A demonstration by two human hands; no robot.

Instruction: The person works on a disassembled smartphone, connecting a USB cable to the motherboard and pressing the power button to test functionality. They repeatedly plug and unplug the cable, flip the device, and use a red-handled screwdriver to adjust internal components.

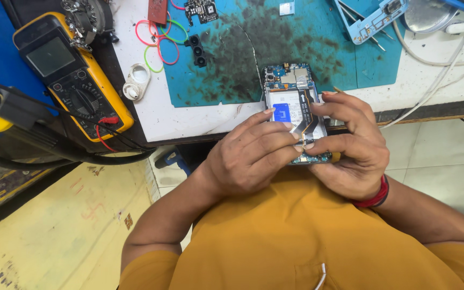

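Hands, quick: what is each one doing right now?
Left hand: closed on the opened phone, fingertips on its flat cable.
Right hand: closed on the same phone's lower end.

Both hands, left hand [248, 156] & right hand [350, 147], gripping opened phone [294, 102], yellow multimeter [71, 70] on bench edge

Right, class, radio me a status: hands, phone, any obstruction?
Left hand, right hand: both gripping opened phone. Fingertips on its flex cable. Nothing in the way.
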